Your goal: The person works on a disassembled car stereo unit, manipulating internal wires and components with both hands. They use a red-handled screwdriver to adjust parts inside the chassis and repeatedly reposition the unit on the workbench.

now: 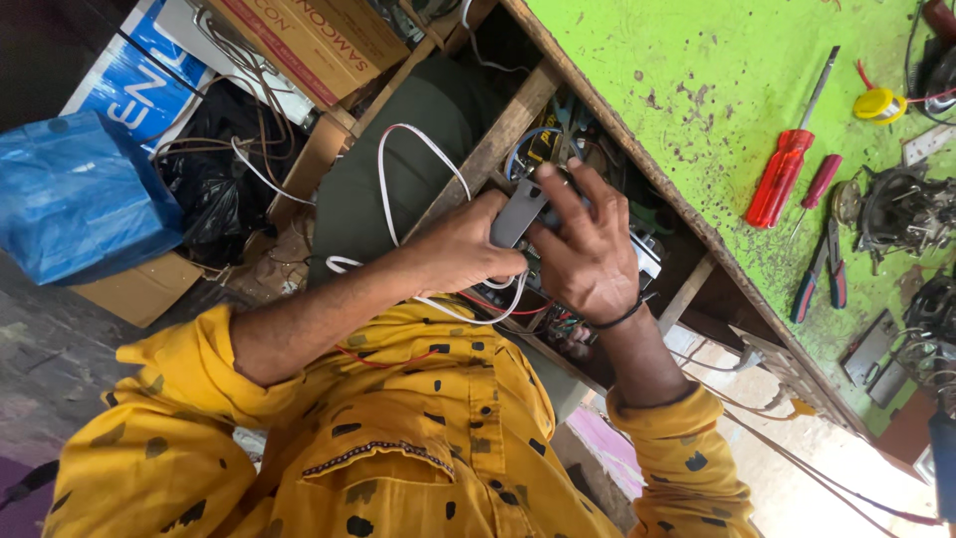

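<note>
- While a grey flat device [520, 211] is gripped between both hands, packages are seen up and to the left of them: a long brown cardboard carton [304, 40] with red lettering, and beside it a blue-and-white printed box [134, 85].
- Further left of the hands, a blue plastic bag [75, 194] is laid over a plain tan box [139, 289], with a black bag [214, 194] near it.
- The left hand [463, 249] is closed round the device's lower end, fingers curled under it.
- The right hand [588, 249] is pressed over the device's upper end, its fingers spread along the top; a black band is worn at the wrist.
- The device is seen as a narrow grey slab, held just in front of an open wooden compartment [518, 120] crowded with coloured wiring; a white cable [383, 189] is looped off to the left hand's side.
- Right of the hands, on a scuffed green bench top [697, 90], a red-handled screwdriver [787, 164], a smaller red one [819, 184] and pliers [825, 269] are laid.
</note>
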Demonstrator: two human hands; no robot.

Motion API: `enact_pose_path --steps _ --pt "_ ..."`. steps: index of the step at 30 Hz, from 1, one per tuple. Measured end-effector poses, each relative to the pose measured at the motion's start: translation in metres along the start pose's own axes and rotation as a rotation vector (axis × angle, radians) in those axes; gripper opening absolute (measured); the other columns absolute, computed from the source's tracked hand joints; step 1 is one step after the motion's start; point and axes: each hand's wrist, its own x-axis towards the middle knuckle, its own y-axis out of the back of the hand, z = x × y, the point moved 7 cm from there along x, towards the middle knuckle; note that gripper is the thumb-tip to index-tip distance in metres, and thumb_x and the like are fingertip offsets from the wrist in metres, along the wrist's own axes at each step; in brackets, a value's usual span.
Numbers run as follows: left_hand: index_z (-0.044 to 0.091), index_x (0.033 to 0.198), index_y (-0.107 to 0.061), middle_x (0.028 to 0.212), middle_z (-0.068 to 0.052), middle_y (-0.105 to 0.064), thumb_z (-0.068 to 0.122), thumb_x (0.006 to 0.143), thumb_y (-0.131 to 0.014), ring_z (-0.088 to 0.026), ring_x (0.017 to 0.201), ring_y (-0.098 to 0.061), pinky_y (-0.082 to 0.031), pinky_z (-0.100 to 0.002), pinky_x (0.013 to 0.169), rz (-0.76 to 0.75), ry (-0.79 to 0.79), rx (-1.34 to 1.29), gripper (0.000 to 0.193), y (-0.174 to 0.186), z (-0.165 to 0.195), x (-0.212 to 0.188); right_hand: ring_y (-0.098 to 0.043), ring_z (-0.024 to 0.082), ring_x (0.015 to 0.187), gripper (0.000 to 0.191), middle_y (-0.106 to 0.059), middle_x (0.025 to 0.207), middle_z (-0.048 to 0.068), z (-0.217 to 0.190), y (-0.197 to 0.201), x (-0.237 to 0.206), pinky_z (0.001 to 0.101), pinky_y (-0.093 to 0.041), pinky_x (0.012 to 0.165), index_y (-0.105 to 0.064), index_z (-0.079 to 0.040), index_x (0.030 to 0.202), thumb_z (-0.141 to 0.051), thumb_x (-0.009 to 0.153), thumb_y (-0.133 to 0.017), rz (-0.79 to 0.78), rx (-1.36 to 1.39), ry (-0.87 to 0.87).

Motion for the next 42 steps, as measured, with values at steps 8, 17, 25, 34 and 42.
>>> enact_pose_path --steps 8,17,25,34,42 --pt "-0.003 0.116 -0.057 0.085 -0.009 -0.066 0.020 0.073 -0.075 -0.017 0.075 -0.065 -0.054 -0.033 0.064 -0.011 -0.028 0.041 0.052 -0.005 0.005 0.010 -0.052 0.041 0.140 0.015 -0.048 0.155 0.018 0.014 -0.002 -0.007 0.0521 -0.052 0.107 -0.070 0.001 0.091 -0.001 0.077 -0.072 0.031 -0.028 -0.045" --pt "-0.001 0.121 -0.056 0.093 -0.013 -0.070 0.025 0.072 -0.073 -0.021 0.081 -0.069 -0.056 -0.034 0.073 0.012 -0.085 0.116 0.058 -0.004 0.009 0.014 -0.052 0.041 0.135 0.016 -0.049 0.151 0.016 0.016 -0.006 -0.009 0.0534 -0.051 0.101 -0.072 -0.003 0.089 -0.006 0.074 -0.073 0.019 -0.035 -0.010" --pt "-0.002 0.112 -0.055 0.091 -0.015 -0.067 0.026 0.075 -0.073 -0.024 0.080 -0.067 -0.056 -0.038 0.070 0.010 -0.062 0.200 0.050 -0.012 0.005 0.016 -0.051 0.039 0.137 0.021 -0.048 0.152 0.015 0.016 0.001 -0.010 0.0506 -0.050 0.103 -0.076 -0.005 0.096 -0.003 0.076 -0.071 0.036 -0.029 -0.005" --pt "-0.001 0.106 -0.056 0.083 -0.014 -0.066 0.024 0.074 -0.072 -0.023 0.074 -0.066 -0.054 -0.037 0.065 0.019 -0.013 0.162 0.044 -0.019 -0.002 0.010 -0.049 0.038 0.141 0.024 -0.050 0.153 0.016 0.015 0.004 -0.015 0.0514 -0.049 0.108 -0.074 -0.004 0.098 -0.004 0.075 -0.072 0.002 0.010 0.002" --pt "-0.002 0.112 -0.052 0.089 -0.010 -0.062 0.015 0.074 -0.073 -0.018 0.079 -0.061 -0.052 -0.033 0.066 -0.035 -0.017 -0.002 0.047 -0.031 -0.007 0.008 -0.049 0.039 0.141 0.019 -0.050 0.153 0.016 0.013 0.003 -0.025 0.0528 -0.049 0.107 -0.071 -0.003 0.091 -0.008 0.074 -0.075 -0.013 0.001 0.049"
